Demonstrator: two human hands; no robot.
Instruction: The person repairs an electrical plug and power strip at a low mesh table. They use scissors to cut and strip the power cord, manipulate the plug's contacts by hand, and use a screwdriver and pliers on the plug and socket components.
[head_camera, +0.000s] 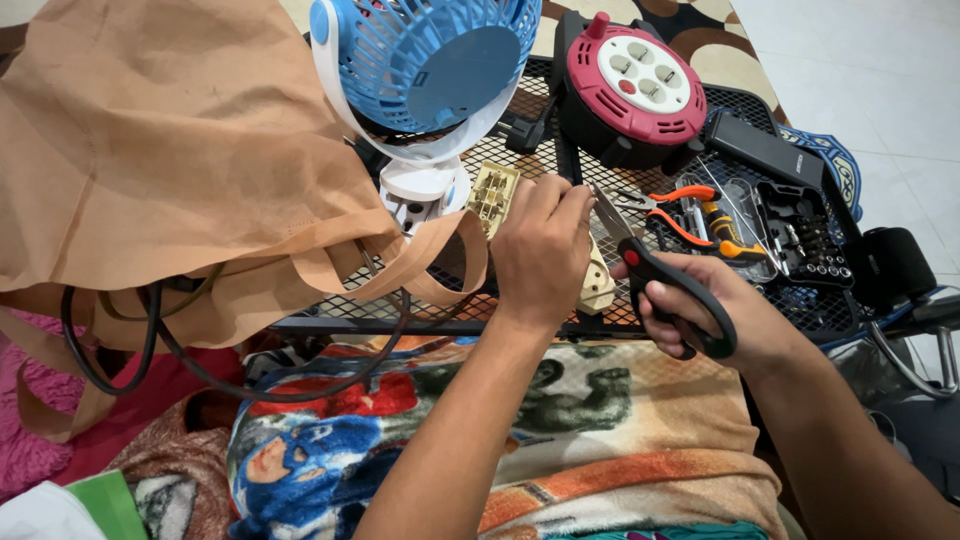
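The left hand rests on the black wire-mesh table, fingers drawn together and pinching something small at the tips, just where the scissors point; what exactly sits between those fingertips is hidden by the hand itself. Just beyond its knuckles lies a cream-coloured power strip, its casing open so the rows of metal contacts show, and a second cream piece pokes out from under the hand on the right side, touching the edge of the palm.

The right hand is closed around the black handles of the scissors, fingers through the loops. The blades are grey metal, slightly parted, with a red pivot screw, and their tips reach up to the left hand's fingertips.

Behind the left hand stands a blue and white clip fan, its white base next to the open strip. Right of it sits a red and black cable reel with a round white socket face. Orange-handled pliers lie near the scissors' blades, beside a black case of screwdriver bits. A brown fabric bag sags over the table's left edge, with black cables looping beneath it
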